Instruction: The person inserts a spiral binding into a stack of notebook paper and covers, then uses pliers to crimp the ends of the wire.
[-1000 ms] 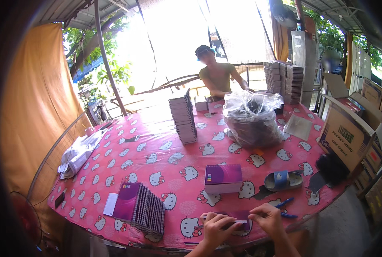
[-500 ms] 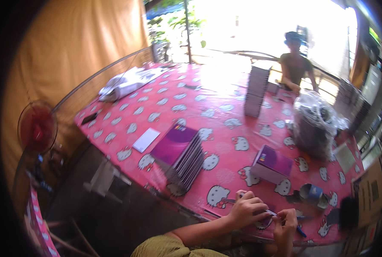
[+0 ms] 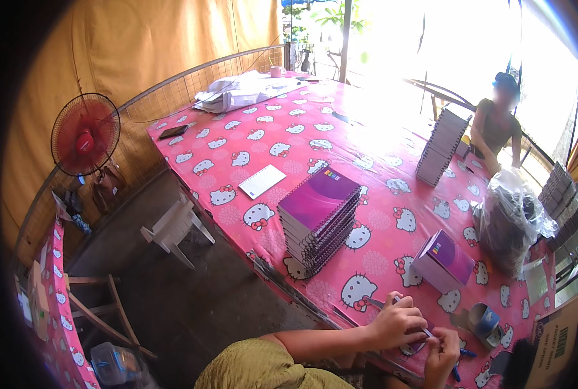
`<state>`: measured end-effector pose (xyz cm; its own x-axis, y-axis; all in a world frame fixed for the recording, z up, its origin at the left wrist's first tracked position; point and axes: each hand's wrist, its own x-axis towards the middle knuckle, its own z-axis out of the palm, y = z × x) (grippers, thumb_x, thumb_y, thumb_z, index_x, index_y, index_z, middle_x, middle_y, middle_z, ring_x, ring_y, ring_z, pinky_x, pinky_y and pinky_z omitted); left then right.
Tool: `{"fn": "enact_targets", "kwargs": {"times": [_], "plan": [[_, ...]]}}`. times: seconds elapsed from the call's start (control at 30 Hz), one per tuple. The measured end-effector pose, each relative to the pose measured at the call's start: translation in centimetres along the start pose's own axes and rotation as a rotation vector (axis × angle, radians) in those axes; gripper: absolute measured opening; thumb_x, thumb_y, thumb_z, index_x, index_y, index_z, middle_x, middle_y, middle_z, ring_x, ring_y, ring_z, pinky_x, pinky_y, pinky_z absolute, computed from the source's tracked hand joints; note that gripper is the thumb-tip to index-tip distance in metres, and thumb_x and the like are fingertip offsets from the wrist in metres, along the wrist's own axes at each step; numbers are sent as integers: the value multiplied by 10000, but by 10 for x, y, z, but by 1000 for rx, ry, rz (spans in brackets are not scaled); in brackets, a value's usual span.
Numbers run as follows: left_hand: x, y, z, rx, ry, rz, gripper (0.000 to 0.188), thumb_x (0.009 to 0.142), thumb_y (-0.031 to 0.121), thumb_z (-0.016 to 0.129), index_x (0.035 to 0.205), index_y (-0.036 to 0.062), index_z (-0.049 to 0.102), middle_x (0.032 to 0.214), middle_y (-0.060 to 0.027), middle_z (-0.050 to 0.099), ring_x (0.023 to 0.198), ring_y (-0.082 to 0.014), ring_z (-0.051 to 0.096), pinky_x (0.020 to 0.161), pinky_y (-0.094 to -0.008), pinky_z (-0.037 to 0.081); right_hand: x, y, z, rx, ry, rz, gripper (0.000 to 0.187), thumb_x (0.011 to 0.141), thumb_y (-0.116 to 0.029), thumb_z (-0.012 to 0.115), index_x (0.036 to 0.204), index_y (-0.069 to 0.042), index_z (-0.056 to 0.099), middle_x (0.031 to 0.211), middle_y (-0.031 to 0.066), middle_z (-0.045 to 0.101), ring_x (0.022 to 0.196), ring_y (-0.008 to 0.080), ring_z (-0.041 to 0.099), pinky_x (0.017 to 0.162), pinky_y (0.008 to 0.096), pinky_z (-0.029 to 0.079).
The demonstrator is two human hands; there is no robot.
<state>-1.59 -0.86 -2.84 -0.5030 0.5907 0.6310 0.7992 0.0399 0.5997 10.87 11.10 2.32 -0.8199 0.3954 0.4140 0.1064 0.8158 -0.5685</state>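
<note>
At the table's near edge my left hand [image 3: 399, 323] is closed over what looks like a small purple notebook [image 3: 420, 344], mostly hidden by my fingers. A thin pale edge of it [image 3: 427, 332] shows between my hands. My right hand [image 3: 442, 353] pinches near the end of that edge, thumb and fingers together. A grey pointed blade [image 3: 374, 302] sticks out beside my left knuckles; whether I hold it I cannot tell. Blue pens [image 3: 457, 373] lie by my right hand. Just beyond my hands stands a neat block of purple-covered notebooks [image 3: 446, 259].
A tall stack of purple spiral notebooks [image 3: 321, 201] stands left of centre, beside a white notepad [image 3: 262, 181]. Right of my hands are a blue-grey cylinder [image 3: 484, 318] and a cardboard box [image 3: 556, 347]. Across the table a person [image 3: 496, 126] stands by a stuffed plastic bag [image 3: 512, 217].
My view has swung left, so the table and everything on it sit farther right in the picture. Both hands stay closed at the same spot, with little visible change.
</note>
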Motion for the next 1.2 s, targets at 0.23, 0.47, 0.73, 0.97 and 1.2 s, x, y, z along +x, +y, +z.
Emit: {"fn": "enact_targets", "kwargs": {"times": [0.23,0.47,0.73,0.97,1.2], "plan": [[-2,-2,-1,0,5,19,154,754,274,727,873,179,703,860,66,647,874,-141,524,923,-418,284,1,-2,10,84,59,25,109,740,-28,666,792,8,577,777,99,516,660,226,511,591,304,388],[-3,-6,0,-34,21,63,181,739,270,729,892,176,698,813,53,641,862,-147,519,896,-412,271,5,49,-11,57,41,-12,186,730,-8,657,905,21,601,945,172,575,785,308,592,701,385,467],[1,-5,-11,-62,-97,66,287,706,253,758,966,159,680,828,46,653,839,-156,534,908,-372,306,14,220,-78,-358,24,284,534,584,-129,801,1046,-1,566,1033,194,590,1036,370,544,912,439,417],[10,0,-11,-27,-44,44,287,671,276,805,895,145,682,832,27,651,903,-160,584,912,-381,355,13,198,-84,-513,115,416,361,693,-130,757,959,6,553,933,210,627,867,409,607,742,435,489],[11,-1,-17,-21,-137,-8,246,618,228,821,776,135,658,809,6,642,912,-186,585,940,-416,358,4,78,-36,215,-73,66,394,719,-109,756,1051,-59,550,849,83,602,752,149,615,674,331,516]]}}
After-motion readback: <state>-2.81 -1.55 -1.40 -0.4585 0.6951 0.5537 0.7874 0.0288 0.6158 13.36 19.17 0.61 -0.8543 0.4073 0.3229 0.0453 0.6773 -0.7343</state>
